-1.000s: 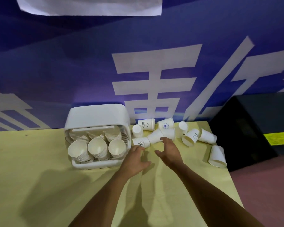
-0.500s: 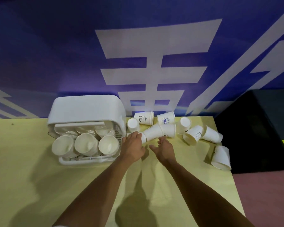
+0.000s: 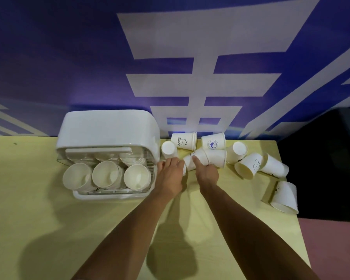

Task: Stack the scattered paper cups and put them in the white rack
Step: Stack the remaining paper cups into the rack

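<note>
Both hands on cups

Left hand (image 3: 170, 174) curls over hidden cup (image 3: 184, 169), just right of rack (image 3: 107, 128). Right hand (image 3: 207, 172) grips tipped cup (image 3: 197, 161), thumb on top. Loose cups (image 3: 249, 166) lie further right on table (image 3: 38, 209); three stacks (image 3: 106, 174) in rack

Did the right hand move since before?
Yes. The right hand reached forward, toward the wall, onto the tipped cup right of the white rack.

Left grip (image 3: 170, 173) curled, right grip (image 3: 207, 172) thumb forward
</note>
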The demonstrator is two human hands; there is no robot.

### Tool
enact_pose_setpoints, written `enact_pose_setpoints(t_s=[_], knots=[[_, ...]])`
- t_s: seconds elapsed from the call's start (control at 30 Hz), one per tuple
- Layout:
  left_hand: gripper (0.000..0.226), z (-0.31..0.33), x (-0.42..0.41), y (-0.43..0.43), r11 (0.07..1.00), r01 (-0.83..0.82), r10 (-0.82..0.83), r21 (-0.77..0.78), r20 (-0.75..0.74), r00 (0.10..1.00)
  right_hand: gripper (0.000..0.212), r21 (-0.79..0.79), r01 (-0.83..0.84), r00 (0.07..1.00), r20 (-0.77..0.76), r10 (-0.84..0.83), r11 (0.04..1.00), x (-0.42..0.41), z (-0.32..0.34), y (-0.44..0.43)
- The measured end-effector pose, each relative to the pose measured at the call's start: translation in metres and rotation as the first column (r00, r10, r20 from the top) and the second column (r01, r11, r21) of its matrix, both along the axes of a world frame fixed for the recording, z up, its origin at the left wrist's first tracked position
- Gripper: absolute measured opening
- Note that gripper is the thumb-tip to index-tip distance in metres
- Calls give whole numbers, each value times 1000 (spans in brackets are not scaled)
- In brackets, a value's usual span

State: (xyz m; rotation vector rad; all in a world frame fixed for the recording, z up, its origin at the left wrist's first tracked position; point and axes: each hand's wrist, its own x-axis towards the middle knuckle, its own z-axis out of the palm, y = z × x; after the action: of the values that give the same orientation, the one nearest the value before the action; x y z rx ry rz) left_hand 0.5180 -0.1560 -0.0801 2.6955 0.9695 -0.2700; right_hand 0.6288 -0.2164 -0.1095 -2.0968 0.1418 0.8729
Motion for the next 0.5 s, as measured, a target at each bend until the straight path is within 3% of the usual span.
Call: enact_pose_setpoints(t_s=[0.1,0.23,0.5], knots=[[60,-2,0,2,999,31,-31,25,-14,999,76,-26,122,985,-121,-125,992,5,-3,9],[56,-7,-6,-1,996,56,-56,63,-11,998,77,42,271,935,-249,-253,962,7,-4,13],[60,-7,-12,-3,984,137,-134,113,-34,990,70,89,333,909,-295,-295,939,2,-3,3]])
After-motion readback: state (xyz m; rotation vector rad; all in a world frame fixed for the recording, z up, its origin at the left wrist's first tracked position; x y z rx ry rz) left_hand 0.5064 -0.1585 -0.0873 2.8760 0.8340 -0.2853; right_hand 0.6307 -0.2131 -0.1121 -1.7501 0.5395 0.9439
